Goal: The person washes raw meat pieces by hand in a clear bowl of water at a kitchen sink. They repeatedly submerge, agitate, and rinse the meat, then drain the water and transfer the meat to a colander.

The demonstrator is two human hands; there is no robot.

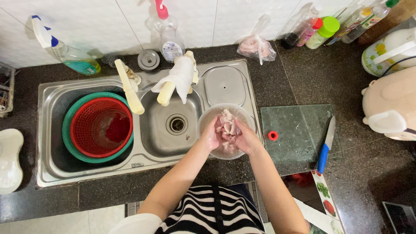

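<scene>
Both hands are in the clear bowl [207, 119], which sits at the sink [47, 130] edge — left hand [212, 135] and right hand [247, 138] cupped around pale raw meat pieces [226, 129]. Risk: the bowl could tip into the basin if pressed on its overhanging side, and slippery pieces may escape. Red basket [102, 125] nests in the green basin [69, 130], contents unclear. A tied bag [256, 47] on the desk holds more pinkish meat.
</scene>
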